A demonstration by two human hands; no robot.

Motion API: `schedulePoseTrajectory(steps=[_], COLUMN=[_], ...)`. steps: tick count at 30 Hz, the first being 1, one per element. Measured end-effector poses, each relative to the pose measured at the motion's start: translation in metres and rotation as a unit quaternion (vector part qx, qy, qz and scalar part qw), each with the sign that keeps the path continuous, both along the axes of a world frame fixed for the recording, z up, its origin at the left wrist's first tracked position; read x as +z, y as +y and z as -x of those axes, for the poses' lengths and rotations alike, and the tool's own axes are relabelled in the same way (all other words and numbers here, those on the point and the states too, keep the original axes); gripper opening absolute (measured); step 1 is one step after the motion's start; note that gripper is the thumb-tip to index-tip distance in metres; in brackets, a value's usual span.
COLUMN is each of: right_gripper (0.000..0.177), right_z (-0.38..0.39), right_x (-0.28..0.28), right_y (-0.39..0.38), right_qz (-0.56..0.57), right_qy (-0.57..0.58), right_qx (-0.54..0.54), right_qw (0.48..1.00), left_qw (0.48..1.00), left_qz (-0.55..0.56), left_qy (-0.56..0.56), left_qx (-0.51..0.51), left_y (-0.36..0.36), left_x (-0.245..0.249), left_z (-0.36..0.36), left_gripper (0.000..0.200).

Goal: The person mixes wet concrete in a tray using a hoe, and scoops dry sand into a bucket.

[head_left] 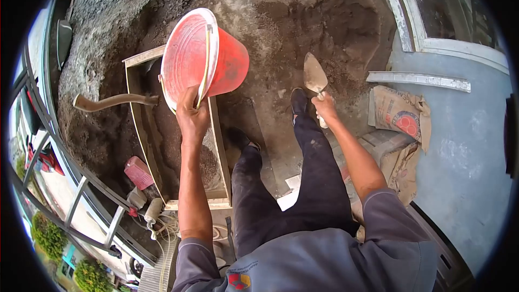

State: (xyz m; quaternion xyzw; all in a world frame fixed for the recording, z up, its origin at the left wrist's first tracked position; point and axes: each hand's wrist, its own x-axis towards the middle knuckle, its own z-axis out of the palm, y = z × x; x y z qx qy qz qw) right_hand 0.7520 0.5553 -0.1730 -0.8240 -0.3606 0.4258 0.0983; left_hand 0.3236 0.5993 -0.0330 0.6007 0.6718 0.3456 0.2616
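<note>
Two hands, both occupied; entries are placed against the wooden frame (221, 154) lying on the ground.

1. Orange bucket (186, 54): held over the far end of the frame, tipped on its side with the mouth turned toward the camera. The inside looks bare, so its load appears already out. A layer of coarse grit lies inside the frame, judged unfinished work.
2. Left hand (192, 119): fingers closed over the bucket's lower rim and its wire handle, bearing its weight.
3. Right hand (324, 107): well right of the frame, wrapped tight around the grip of a trowel (314, 75). The blade points up and away, with no load visible on it.
4. Hose (116, 100): enters from the left and ends at the frame's left rail.
5. Sand heap (303, 16): beyond the frame.
6. Cement bags (397, 116): far right of the frame, against the wall.
</note>
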Motion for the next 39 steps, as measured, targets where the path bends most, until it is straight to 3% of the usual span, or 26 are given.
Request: schedulePoseTrajectory(steps=[3, 5, 10, 13, 16, 17, 19, 20, 21, 22, 24, 25, 26, 28, 31, 34, 35, 36, 37, 39], right_gripper=[0.032, 0.028, 0.046, 0.047, 0.042, 0.041, 0.043, 0.045, 0.047, 0.049, 0.050, 0.050, 0.050, 0.050, 0.051, 0.051, 0.051, 0.050, 0.045, 0.042], right_z=[-0.040, -0.068, -0.119, -0.136, -0.157, -0.168, -0.191, -0.203, -0.219, -0.233, -0.256, -0.265, -0.274, -0.283, -0.275, -0.270, -0.266, -0.258, -0.245, -0.216], right_x=[-0.006, -0.036, -0.150, -0.206, -0.253, -0.260, -0.277, -0.287, -0.304, -0.323, -0.339, -0.348, -0.361, -0.384, -0.416, -0.426, -0.426, -0.430, -0.433, -0.415], right_y=[0.005, 0.016, 0.040, 0.064, 0.074, 0.080, 0.094, 0.098, 0.101, 0.105, 0.126, 0.135, 0.147, 0.167, 0.193, 0.217, 0.220, 0.218, 0.219, 0.230], right_qz=[0.077, 0.112, 0.128, 0.109, 0.039, 0.038, 0.018, 0.007, -0.042, -0.090, -0.072, -0.106, -0.113, -0.126, -0.159, -0.149, -0.158, -0.162, -0.248, -0.209], right_qy=[0.134, 0.111, 0.083, 0.138, 0.080, 0.061, 0.034, -0.006, -0.093, -0.180, -0.155, -0.179, -0.189, -0.205, -0.158, -0.121, -0.119, -0.117, -0.126, -0.066], right_qx=[-0.113, -0.114, -0.046, -0.038, -0.019, -0.039, -0.069, -0.076, -0.040, -0.007, -0.066, -0.061, -0.057, -0.046, -0.072, -0.060, -0.049, -0.034, -0.023, 0.011], right_qw=[0.982, 0.981, 0.987, 0.984, 0.996, 0.997, 0.997, 0.997, 0.994, 0.979, 0.983, 0.976, 0.974, 0.970, 0.972, 0.980, 0.979, 0.979, 0.960, 0.976], left_qw=[0.975, 0.938, 0.820, 0.715, 0.767, 0.772, 0.926, 0.967, 0.980, 0.993, 0.988, 0.990, 0.986, 0.990, 0.993, 0.998, 0.994, 0.994, 0.992, 0.988], left_qz=[-0.049, -0.042, -0.043, 0.028, -0.069, -0.011, -0.079, -0.107, -0.103, -0.052, 0.059, 0.023, 0.029, 0.083, -0.081, -0.025, -0.094, -0.053, -0.042, -0.038], left_qy=[0.164, 0.261, 0.408, 0.517, 0.450, 0.463, 0.229, 0.102, 0.087, -0.012, -0.105, -0.004, -0.076, -0.007, 0.081, -0.060, -0.034, -0.094, -0.120, -0.150], left_qx=[-0.144, -0.225, -0.399, -0.470, -0.451, -0.435, -0.291, -0.207, -0.149, -0.105, -0.102, -0.140, -0.149, -0.110, -0.032, -0.023, -0.032, -0.024, 0.003, 0.030], left_y=[0.032, 0.062, 0.153, 0.211, 0.244, 0.251, 0.241, 0.233, 0.225, 0.216, 0.202, 0.203, 0.206, 0.214, 0.232, 0.260, 0.277, 0.287, 0.295, 0.306], left_x=[-0.011, -0.040, -0.182, -0.248, -0.284, -0.289, -0.315, -0.328, -0.342, -0.364, -0.371, -0.370, -0.351, -0.345, -0.367, -0.372, -0.380, -0.372, -0.375, -0.381], left_z=[-0.051, -0.080, -0.132, -0.164, -0.185, -0.192, -0.204, -0.205, -0.204, -0.197, -0.211, -0.224, -0.252, -0.277, -0.296, -0.299, -0.289, -0.290, -0.296, -0.310], left_gripper=[0.023, 0.019, 0.016, 0.025, 0.021, 0.036, 0.045, 0.050, 0.065, 0.070, 0.079, 0.089, 0.097, 0.088, 0.073, 0.062, 0.053, 0.046, 0.047, 0.048])
